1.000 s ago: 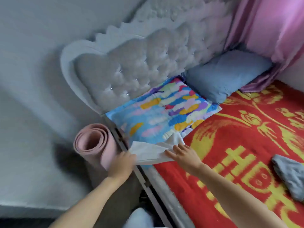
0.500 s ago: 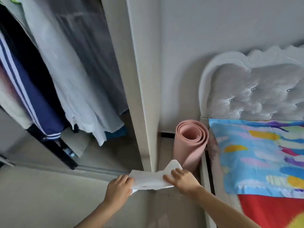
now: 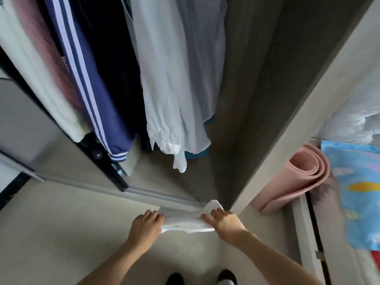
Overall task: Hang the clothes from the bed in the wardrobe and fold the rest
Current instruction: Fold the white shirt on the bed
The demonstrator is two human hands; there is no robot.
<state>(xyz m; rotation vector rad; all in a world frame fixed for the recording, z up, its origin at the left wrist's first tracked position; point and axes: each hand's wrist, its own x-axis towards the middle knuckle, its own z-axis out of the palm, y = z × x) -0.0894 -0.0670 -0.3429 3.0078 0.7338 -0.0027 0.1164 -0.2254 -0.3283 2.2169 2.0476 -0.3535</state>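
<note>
Shifted further left, now directly before the open grey wardrobe (image 3: 246, 99): small folded white cloth (image 3: 186, 220), held level above the floor. Gripped at opposite edges by left hand (image 3: 146, 225) and right hand (image 3: 224, 223), fingers (image 3: 211, 215) curled, pinching the fabric. Inside wardrobe: hanging white shirt (image 3: 174, 89), navy white-striped jacket (image 3: 98, 89). Right of wardrobe: rolled pink foam mat (image 3: 298, 177).

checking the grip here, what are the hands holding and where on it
A folded white cloth, held out flat between both hands. The left hand grips its left end and the right hand grips its right end.
</note>
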